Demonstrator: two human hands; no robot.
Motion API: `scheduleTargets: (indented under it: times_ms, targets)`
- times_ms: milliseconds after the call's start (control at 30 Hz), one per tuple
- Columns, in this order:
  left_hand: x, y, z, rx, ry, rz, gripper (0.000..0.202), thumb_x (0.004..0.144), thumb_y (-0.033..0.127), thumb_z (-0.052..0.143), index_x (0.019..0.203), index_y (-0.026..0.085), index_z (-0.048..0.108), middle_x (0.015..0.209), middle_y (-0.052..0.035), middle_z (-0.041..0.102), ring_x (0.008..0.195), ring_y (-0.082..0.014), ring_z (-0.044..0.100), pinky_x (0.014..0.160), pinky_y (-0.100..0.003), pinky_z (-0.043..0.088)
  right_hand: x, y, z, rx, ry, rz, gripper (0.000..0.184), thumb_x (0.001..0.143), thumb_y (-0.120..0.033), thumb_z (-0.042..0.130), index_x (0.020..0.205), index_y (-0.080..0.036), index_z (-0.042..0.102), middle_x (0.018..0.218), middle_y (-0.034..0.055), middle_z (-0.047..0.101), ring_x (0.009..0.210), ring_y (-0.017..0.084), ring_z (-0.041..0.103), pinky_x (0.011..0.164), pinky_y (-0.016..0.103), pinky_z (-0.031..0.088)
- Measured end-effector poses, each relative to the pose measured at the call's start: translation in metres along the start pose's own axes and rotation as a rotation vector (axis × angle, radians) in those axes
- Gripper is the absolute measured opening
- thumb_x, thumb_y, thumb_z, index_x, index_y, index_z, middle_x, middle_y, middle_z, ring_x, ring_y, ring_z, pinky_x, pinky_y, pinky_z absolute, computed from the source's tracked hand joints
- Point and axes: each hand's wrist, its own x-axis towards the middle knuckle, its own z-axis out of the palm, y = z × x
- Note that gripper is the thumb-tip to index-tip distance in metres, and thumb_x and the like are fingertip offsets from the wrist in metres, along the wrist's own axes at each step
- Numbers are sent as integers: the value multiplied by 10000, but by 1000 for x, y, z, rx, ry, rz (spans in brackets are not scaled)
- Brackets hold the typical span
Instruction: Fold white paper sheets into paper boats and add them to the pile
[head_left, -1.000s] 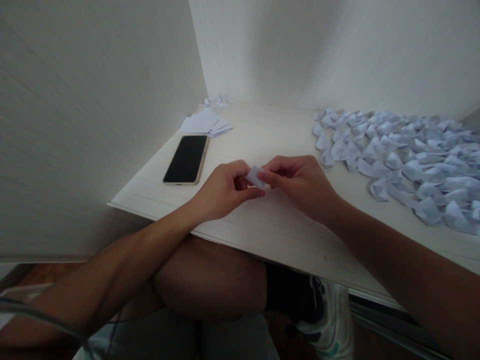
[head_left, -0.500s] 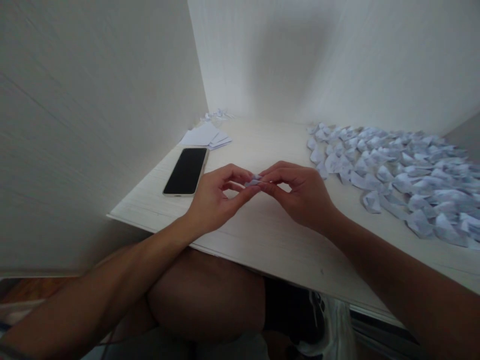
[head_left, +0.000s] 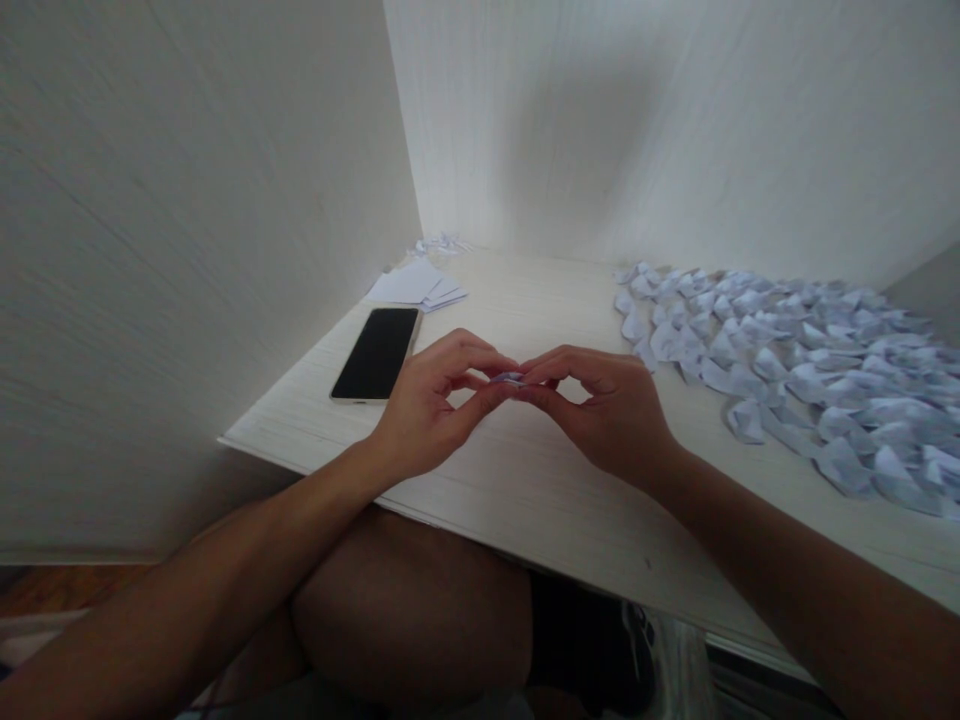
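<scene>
A small folded piece of white paper (head_left: 508, 379) is pinched between the fingertips of both hands, above the middle of the table. My left hand (head_left: 442, 405) grips its left end between thumb and fingers. From the other side, my right hand (head_left: 604, 405) holds it the same way, the fingertips of both hands nearly touching. Fingers cover most of the paper, so its exact folded shape is hidden. Many folded white paper pieces (head_left: 795, 350), looking like little boats, lie crowded on the right of the table.
A phone (head_left: 376, 354) with a dark screen lies left of my left hand. Behind it is a small stack of white paper sheets (head_left: 409, 283), with paper scraps (head_left: 442, 244) in the corner. Walls border the white table (head_left: 480, 510) on the left and back.
The paper between my fingers now looks flatter and less of it shows. My fingertips have closed in on it. The whole view has shifted slightly.
</scene>
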Motion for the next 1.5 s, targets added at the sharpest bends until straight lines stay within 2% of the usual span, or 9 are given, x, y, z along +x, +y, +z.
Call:
scheduleTargets:
  times_ms: [233,333,533,633,767,933,1300,1500]
  targets:
    - [2,2,2,-7,29,14,48,895,189,767,939,197,750,940,-55,665,873,-146,653,714,-251,596,-1,-2,2,-12,30,48,93,866,-262,808,820,-212,744,837,15,802,710,140,713,669,274,558]
    - [3,3,2,-9,65,12,64,865,171,797,905,196,753,914,-47,684,853,-142,656,690,-240,580,-1,-1,3,51,56,135,182,831,-350,844,877,-201,749,849,29,797,707,148,710,668,286,568]
    - [5,4,0,-6,163,2,69,845,151,810,868,207,777,897,-34,749,849,-145,700,705,-249,591,1,2,6,203,4,351,314,810,-485,833,826,-177,780,766,52,792,660,157,705,634,292,572]
    - [5,4,1,-12,195,-2,76,826,153,827,843,218,790,901,-27,774,850,-146,720,713,-254,604,1,2,9,307,-12,413,345,808,-515,823,864,-175,803,753,58,795,654,163,721,632,293,590]
    - [5,7,1,23,191,-38,71,825,175,832,828,242,811,934,-24,809,875,-158,746,753,-276,628,-1,0,11,323,-20,392,234,853,-415,800,949,-203,832,783,48,812,689,172,751,677,304,618]
    - [6,8,-2,59,185,-110,57,803,213,855,795,256,820,897,-20,819,841,-177,761,770,-314,643,-3,-2,9,190,-20,301,128,885,-279,760,973,-246,847,882,31,833,775,191,771,743,325,620]
    - [6,4,-2,14,173,-146,101,785,206,873,863,260,837,935,-20,829,869,-181,782,758,-291,659,-1,-1,8,166,0,266,131,888,-251,754,970,-198,841,859,39,827,742,161,751,705,273,586]
    - [5,6,-2,28,198,-206,62,774,246,882,812,246,832,849,-19,824,773,-186,781,697,-292,668,-2,1,9,183,-5,302,138,879,-279,756,966,-214,841,834,37,822,731,172,751,698,295,594]
